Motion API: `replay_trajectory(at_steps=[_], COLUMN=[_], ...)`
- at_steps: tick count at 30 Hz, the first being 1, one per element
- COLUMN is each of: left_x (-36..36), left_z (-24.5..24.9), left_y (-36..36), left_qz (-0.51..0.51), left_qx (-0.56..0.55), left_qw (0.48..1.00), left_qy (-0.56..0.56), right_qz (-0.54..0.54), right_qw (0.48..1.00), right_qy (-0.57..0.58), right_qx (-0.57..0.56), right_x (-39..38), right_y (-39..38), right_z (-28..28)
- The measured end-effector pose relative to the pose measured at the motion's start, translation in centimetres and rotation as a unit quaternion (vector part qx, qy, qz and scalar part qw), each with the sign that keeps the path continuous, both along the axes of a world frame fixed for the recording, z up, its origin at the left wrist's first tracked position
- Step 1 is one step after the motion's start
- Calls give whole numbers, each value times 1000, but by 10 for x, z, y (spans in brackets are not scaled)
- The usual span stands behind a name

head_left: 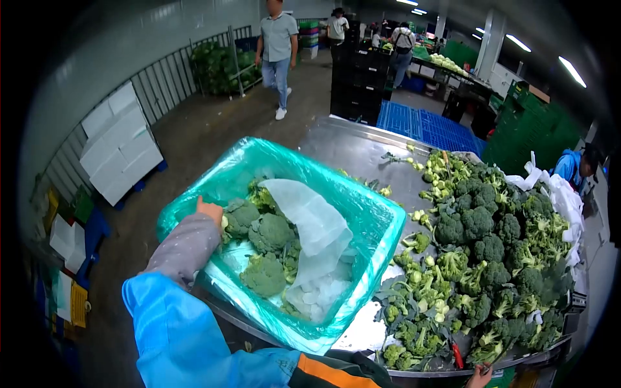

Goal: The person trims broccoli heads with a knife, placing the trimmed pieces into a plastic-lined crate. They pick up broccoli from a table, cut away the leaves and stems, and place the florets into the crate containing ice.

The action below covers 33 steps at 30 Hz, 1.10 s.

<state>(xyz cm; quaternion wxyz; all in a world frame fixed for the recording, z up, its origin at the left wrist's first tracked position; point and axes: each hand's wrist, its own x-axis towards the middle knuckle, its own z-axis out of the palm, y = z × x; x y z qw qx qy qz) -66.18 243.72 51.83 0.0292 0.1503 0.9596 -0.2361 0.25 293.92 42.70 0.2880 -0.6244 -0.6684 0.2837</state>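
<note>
My left hand [210,211] reaches over the left side of a crate [372,223] lined with green plastic film. Its index finger is stretched out, and the hand is beside the broccoli heads [270,233] in the crate. A translucent white sheet [314,220] lies over part of the crate, with ice-like pieces below it. At the bottom right edge, my right hand [479,376] has its fingers closed on the stem of a broccoli [490,349], partly cut off by the frame. A red-handled tool [457,355] lies left of that hand.
Broccoli heads and trimmings [479,258] are heaped on the metal table [330,145]. White plastic [566,200] borders the heap. Black crates [358,84] and blue pallets [424,126] stand behind. One person [278,45] walks at the back; another in blue [570,168] is at right.
</note>
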Motion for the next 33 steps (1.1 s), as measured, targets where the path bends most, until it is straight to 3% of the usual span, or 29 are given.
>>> replay_trajectory(at_steps=[2, 4, 5, 6, 9, 10, 14, 16, 18, 20, 21, 22, 23, 24, 25, 26, 28, 29, 30, 32, 33], left_x=[1, 16, 16, 20, 52, 64, 123, 149, 192, 231, 250, 268, 280, 288, 295, 302, 318, 322, 328, 340, 340], left_z=[26, 71, 80, 86, 109, 120, 151, 153, 147, 116, 98, 82, 77, 73, 63, 61, 28, 22, 10, -8, -14], left_y=[-1, 1, -3, -4, 27, 43, 129, 172, 216, 254, 269, 278, 281, 282, 278, 271, 261, 256, 254, 257, 255], left_qz=[32, 9, -8, -28, -69, -60, -61, -104, -182, -189, -226, -217, -216, -215, -193, -169, -90, 117, 196, 180, 182], left_qx=[70, 235, 327, 416, 649, 678, 767, 730, 666, 663, 694, 700, 706, 712, 760, 753, 761, 692, 668, 640, 654], left_qw=[996, 970, 944, 908, 742, 706, 541, 569, 655, 661, 620, 614, 584, 552, 478, 519, 522, 442, 250, 77, 109], left_qy=[49, 55, 53, 50, -154, -197, -339, -364, -306, -296, -287, -295, -338, -377, -395, -368, -374, -558, -673, -743, -726], right_qz=[28, 75, 101, 90, 182, 200, 261, 354, 467, 448, 422, 352, 279, 332, 309, 286, 212, 149, 81, 293, 368], right_qw=[998, 987, 991, 986, 958, 945, 891, 797, 664, 578, 579, 659, 622, 548, 516, 478, 541, 569, 600, 667, 782], right_qy=[51, 130, 82, 139, 217, 252, 328, 399, 470, 536, 529, 516, 524, 538, 548, 561, 549, 547, 518, 488, 407], right_qx=[21, 55, 7, 30, 43, 62, -174, -284, -347, -422, -455, -420, -510, -548, -581, -613, -601, -596, -604, -480, -298], right_x=[-11, -34, -40, -39, -76, -98, -179, -216, -240, -251, -252, -257, -254, -242, -234, -227, -220, -219, -219, -198, -196], right_y=[1, 2, 12, 40, 43, 31, -15, -57, -76, -93, -93, -108, -101, -93, -86, -81, -94, -104, -110, -98, -89], right_z=[-3, 4, 4, -34, -31, -23, 46, 102, 117, 115, 91, 104, 91, 75, 55, 39, 55, 67, 79, 41, 42])
